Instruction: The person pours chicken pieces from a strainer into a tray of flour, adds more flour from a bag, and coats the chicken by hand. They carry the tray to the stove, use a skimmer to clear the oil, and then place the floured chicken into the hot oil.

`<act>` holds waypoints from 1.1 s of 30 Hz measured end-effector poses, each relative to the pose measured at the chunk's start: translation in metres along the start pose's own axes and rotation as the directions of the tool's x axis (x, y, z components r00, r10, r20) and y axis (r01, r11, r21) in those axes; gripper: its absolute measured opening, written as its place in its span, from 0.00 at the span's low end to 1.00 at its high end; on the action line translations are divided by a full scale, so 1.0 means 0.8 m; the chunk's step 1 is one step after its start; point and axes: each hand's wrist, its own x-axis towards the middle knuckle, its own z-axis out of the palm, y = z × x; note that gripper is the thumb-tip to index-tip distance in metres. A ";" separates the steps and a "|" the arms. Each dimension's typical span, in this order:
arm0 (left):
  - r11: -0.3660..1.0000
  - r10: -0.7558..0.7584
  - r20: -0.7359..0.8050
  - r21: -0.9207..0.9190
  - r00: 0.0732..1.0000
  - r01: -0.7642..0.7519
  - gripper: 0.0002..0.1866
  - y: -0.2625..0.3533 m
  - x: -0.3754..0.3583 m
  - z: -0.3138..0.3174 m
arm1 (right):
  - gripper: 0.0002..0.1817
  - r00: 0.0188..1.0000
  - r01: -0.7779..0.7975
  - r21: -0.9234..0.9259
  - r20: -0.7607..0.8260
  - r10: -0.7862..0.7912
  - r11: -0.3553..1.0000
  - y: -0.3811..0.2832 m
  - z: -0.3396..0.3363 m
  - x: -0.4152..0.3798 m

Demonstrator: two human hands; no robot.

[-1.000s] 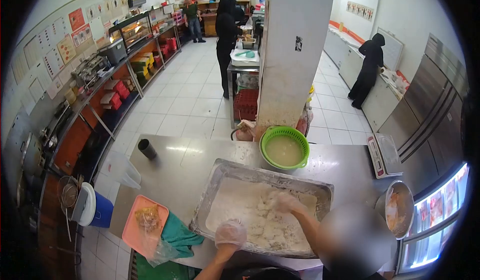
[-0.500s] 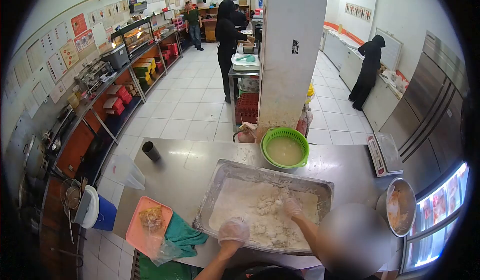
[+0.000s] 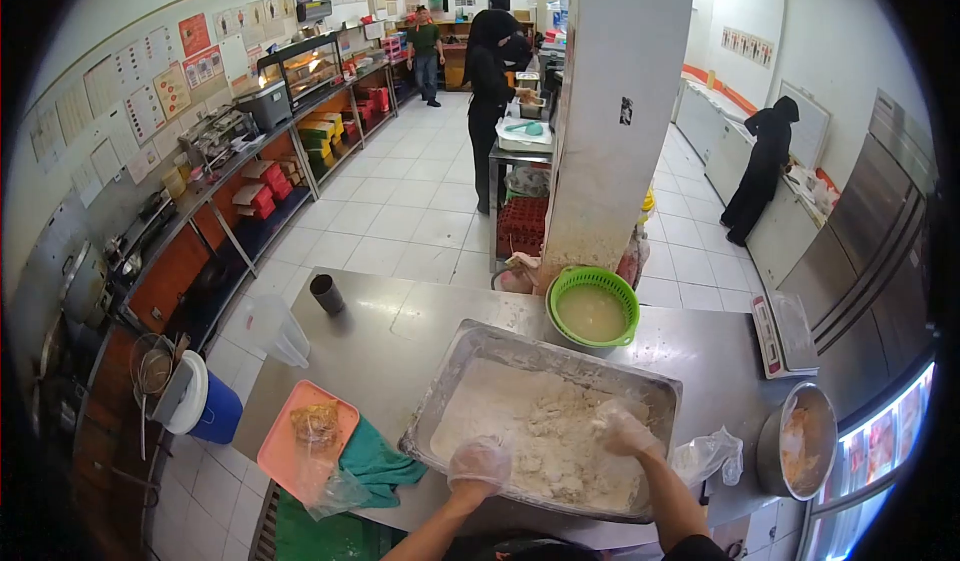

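A metal tray (image 3: 452, 368) of white flour with lumpy floured pieces (image 3: 562, 431) lies on the steel table. My left hand (image 3: 480, 463), in a clear plastic glove, is at the tray's near left edge; its fingers are blurred under the plastic. My right hand (image 3: 626, 429), gloved too, is over the flour in the right part of the tray, its fingers smeared by motion. What either hand holds, if anything, cannot be made out.
Behind the tray sits a green basket (image 3: 593, 306) with cloudy liquid. Leftward are a pink tray (image 3: 285, 451), a teal cloth (image 3: 375, 466), a clear jug (image 3: 278, 331) and a dark cup (image 3: 327, 295). Rightward are a plastic bag (image 3: 708, 456), a metal bowl (image 3: 798, 441) and a scale (image 3: 782, 336). Several people stand farther back.
The view has shifted, so most things appear farther right. My right hand has moved slightly right within the tray. The plastic bag beside the tray now shows.
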 end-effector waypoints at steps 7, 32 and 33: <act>0.998 -0.059 -0.007 -0.005 0.998 0.059 0.23 0.000 0.005 0.008 | 0.06 0.983 -0.022 0.117 0.182 0.000 0.993 -0.011 -0.025 -0.017; 0.999 0.037 -0.231 -0.015 0.972 -0.041 0.15 -0.021 -0.015 0.048 | 0.30 0.900 -0.436 0.350 0.173 0.400 0.829 -0.132 -0.034 0.176; 0.999 -0.041 -0.179 -0.034 0.983 0.035 0.15 -0.017 -0.010 0.042 | 0.33 0.832 -0.542 0.231 0.284 0.476 0.808 -0.115 -0.034 0.164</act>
